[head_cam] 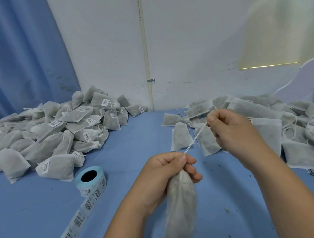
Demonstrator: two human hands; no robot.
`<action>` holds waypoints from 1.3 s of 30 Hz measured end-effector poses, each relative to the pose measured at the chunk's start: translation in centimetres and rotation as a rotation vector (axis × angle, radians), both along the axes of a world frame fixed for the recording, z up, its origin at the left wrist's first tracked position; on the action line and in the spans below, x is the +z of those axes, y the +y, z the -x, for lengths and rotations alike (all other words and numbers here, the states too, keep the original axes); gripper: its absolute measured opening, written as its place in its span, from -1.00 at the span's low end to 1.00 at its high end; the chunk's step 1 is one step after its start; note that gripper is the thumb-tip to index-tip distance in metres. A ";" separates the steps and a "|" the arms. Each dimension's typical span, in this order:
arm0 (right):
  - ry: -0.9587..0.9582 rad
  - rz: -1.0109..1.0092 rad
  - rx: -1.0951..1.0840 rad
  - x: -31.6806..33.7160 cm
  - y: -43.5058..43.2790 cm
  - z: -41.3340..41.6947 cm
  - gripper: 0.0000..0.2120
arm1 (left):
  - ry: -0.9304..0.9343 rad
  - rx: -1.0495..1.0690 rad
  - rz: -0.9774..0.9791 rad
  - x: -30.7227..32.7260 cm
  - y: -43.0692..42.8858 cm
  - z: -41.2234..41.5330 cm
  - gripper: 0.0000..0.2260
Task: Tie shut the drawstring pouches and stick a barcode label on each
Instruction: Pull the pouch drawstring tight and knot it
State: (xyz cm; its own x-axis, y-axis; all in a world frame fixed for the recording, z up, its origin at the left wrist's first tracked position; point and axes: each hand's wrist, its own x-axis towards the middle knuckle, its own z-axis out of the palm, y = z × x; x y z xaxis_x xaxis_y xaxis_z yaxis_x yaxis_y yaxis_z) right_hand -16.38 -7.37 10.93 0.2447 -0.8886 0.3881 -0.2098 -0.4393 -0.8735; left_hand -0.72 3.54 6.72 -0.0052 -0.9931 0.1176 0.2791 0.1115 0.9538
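My left hand [165, 174] grips the gathered neck of a grey-white drawstring pouch [181, 206], which hangs down from the fist. A thin white drawstring [195, 138] runs taut from that neck up and to the right. My right hand [232, 130] pinches the far end of the string. A roll of barcode labels [90, 181] lies on the blue table to the left of my left hand, with a strip of labels [79, 219] trailing toward the near edge.
A heap of tied, labelled pouches [59, 130] fills the left of the blue table [39, 214]. A heap of flat pouches without labels [260, 118] lies at the right, behind my right hand. A white wall with a pipe [146, 65] and a blue curtain [23, 52] stand behind.
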 end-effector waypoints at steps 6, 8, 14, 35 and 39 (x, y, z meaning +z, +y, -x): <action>0.144 0.139 -0.223 -0.8 -0.6 -0.1 -0.76 | 0.009 -0.031 -0.167 0.4 -0.7 1.2 -0.71; 0.142 0.126 -0.269 -1.1 -1.0 0.1 -0.76 | -0.006 -0.047 -0.162 0.8 -1.5 1.3 -0.71; 0.251 0.055 -0.208 -1.9 -1.1 -0.5 -0.77 | 0.326 -0.135 -0.025 1.6 -3.3 0.2 -0.81; 0.302 0.082 0.202 1.0 1.6 0.7 -0.82 | -0.126 -0.133 0.106 3.1 -1.8 0.4 -0.81; 0.509 0.166 0.152 0.7 1.9 0.3 -0.96 | 0.347 -0.205 -0.104 3.0 -3.0 -0.5 -0.85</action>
